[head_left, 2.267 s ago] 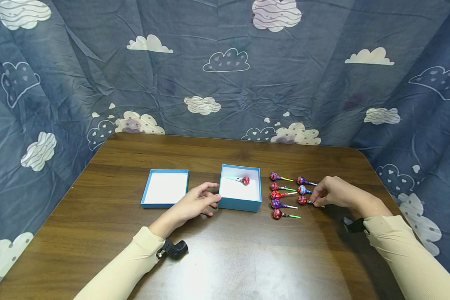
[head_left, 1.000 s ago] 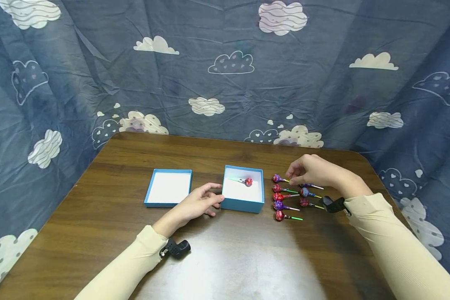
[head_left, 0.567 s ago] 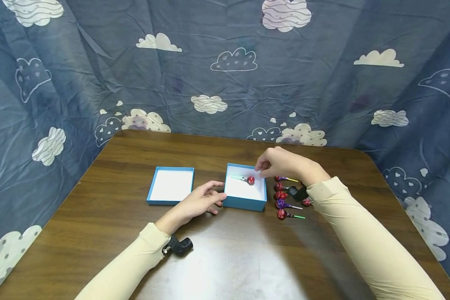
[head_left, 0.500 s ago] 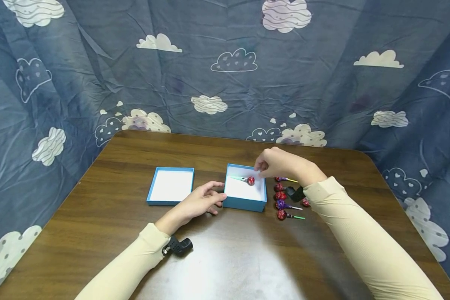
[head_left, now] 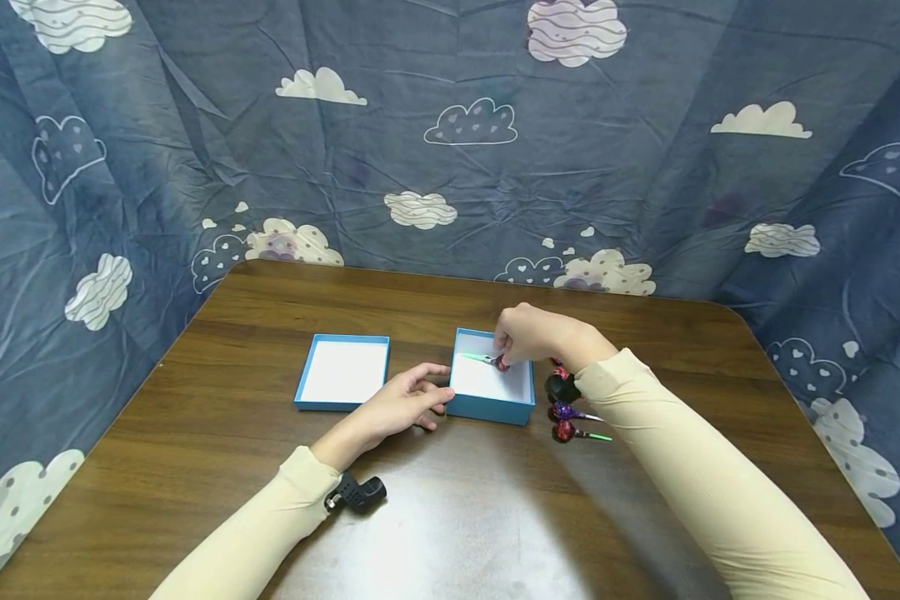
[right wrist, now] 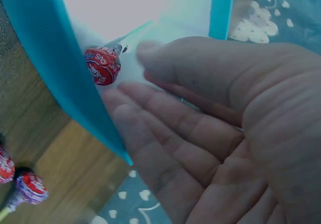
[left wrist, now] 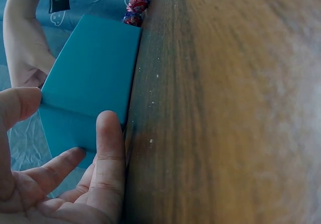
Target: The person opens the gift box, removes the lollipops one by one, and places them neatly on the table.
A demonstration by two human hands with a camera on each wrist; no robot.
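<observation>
A light blue box (head_left: 491,408) with a white inside stands on the table. A red-wrapped lollipop (right wrist: 103,66) with a pale green stick lies in it. My left hand (head_left: 401,402) touches the box's left side and near corner; in the left wrist view its spread fingertips lie on the blue wall. My right hand (head_left: 536,335) reaches down into the box over its back right part. Its thumb and fingers (right wrist: 165,63) are apart, close beside the lollipop, and nothing shows between them. In the head view the hand partly covers the lollipop's red head.
The shallow blue-rimmed lid (head_left: 343,372), white inside, lies left of the box. Right of the box lie several lollipops, among them a purple one (head_left: 562,411) and a red one (head_left: 564,431); my right forearm hides others. A cloud-printed curtain (head_left: 465,208) hangs behind the table.
My right hand has left the loose lollipops on the right, moved left over the box, and gone down inside to the red lollipop. My left hand stays at the box.
</observation>
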